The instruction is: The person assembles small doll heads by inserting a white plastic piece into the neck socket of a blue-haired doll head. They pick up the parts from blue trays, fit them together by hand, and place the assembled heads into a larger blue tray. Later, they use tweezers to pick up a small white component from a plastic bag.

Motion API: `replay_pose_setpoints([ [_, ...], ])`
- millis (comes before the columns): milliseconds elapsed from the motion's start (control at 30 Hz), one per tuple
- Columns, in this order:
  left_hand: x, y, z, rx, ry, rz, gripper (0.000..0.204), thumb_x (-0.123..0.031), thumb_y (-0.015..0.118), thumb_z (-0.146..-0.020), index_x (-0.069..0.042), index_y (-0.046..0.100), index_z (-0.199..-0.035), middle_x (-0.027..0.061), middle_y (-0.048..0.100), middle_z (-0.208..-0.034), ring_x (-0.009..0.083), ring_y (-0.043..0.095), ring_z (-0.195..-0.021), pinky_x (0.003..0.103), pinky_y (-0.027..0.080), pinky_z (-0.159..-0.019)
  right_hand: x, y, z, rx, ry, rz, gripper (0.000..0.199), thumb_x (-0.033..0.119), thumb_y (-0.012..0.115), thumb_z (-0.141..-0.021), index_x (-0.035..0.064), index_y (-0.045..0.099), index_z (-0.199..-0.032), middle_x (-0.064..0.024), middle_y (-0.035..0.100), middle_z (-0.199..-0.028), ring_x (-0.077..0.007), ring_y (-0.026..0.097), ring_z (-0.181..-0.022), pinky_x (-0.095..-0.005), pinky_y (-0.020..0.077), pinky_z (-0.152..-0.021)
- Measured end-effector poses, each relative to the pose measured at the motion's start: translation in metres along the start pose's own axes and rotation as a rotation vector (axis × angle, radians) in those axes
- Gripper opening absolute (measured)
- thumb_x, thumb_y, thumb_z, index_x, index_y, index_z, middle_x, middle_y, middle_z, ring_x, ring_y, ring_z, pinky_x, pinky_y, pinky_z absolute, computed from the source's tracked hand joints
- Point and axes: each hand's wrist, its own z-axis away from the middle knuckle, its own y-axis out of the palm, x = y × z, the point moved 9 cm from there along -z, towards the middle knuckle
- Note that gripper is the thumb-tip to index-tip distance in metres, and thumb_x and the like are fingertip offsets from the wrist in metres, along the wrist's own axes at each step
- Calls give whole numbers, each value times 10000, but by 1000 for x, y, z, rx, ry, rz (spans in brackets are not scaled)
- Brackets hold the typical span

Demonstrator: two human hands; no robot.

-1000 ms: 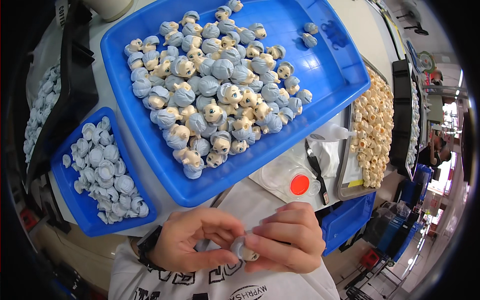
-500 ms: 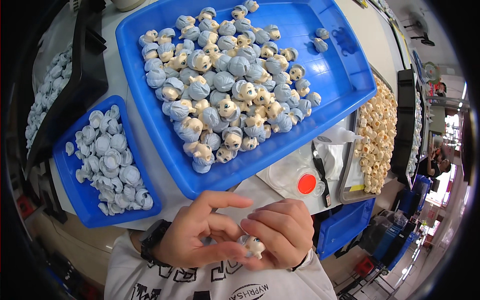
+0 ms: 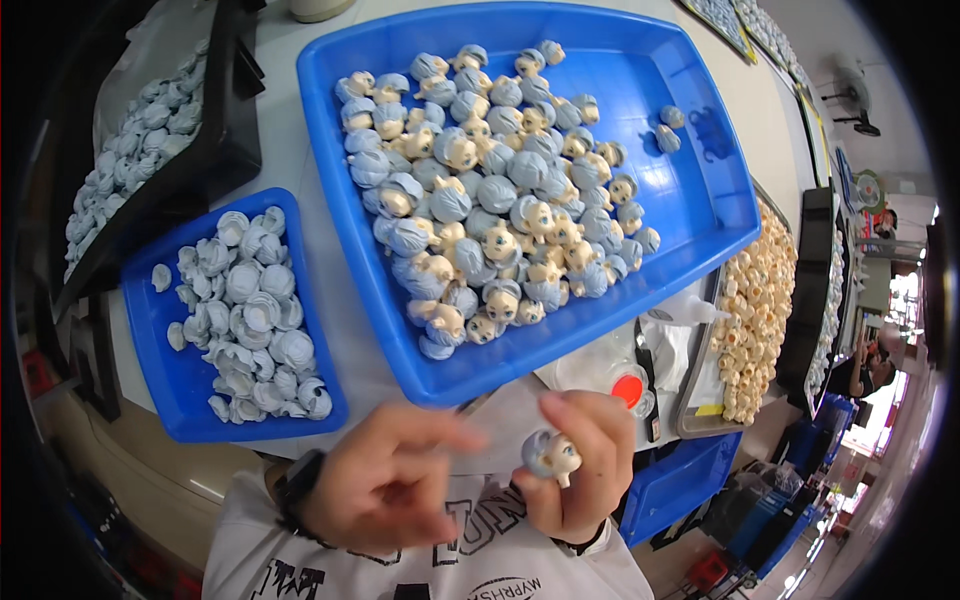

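The right hand (image 3: 602, 462) pinches one blue-haired doll head (image 3: 541, 453) between thumb and fingers at the table's near side, while the left hand (image 3: 385, 480), blurred, is half open with nothing visible in it. Beyond, one large blue tray (image 3: 655, 205) bears dozens of heads, overlapping past exact count, two lying apart at far right; one smaller blue tray (image 3: 160, 385), left, holds uncounted hair shells (image 3: 262, 312). Dark lettering marks the white shirt (image 3: 440, 572).

Doll head (image 3: 549, 456) blue-grey, cream; large tray (image 3: 625, 85) blue; disc (image 3: 628, 391) red; shirt (image 3: 440, 572) white, black-lettered.
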Motion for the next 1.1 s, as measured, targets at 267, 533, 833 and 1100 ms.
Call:
replay_pose_setpoints([
  [267, -85, -84, 91, -614, 428, -595, 675, -361, 707, -678, 65, 435, -1125, 189, 500, -970, 270, 523, -751, 330, 430, -635, 6, 33, -14, 81, 79, 135, 482, -109, 457, -624, -75, 500, -1103, -205, 523, -1031, -317, 515, -929, -357, 401, -815],
  [533, -69, -118, 110, -785, -202, -1543, 899, -568, 557, -722, 48, 245, -1297, 283, 191, -1337, 411, 250, -1218, 461, 212, -989, 15, 36, -11, 92, 115, 121, 536, -113, 410, -679, -34, 415, -1209, -275, 339, -1266, -414, 339, -1187, -471, 307, -953],
  [833, -63, -123, 98, -736, -181, -1592, 921, -529, 559, -738, 62, 162, -1323, 266, 155, -1371, 409, 153, -1276, 454, 151, -1024, 20, 25, 2, 83, -22, 18, 373, 15, 508, -628, 18, 551, -999, -222, 457, -1133, -396, 442, -1060, -477, 341, -907],
  [1100, -101, -147, 97, -714, -177, -1288, 561, -175, 467, -849, 7, 233, -1325, 202, 202, -1380, 308, 193, -1287, 357, 158, -1035, 23, 22, 6, 99, -72, -149, 261, 56, 535, -656, 25, 585, -911, -195, 509, -1044, -359, 487, -976, -460, 389, -839],
])
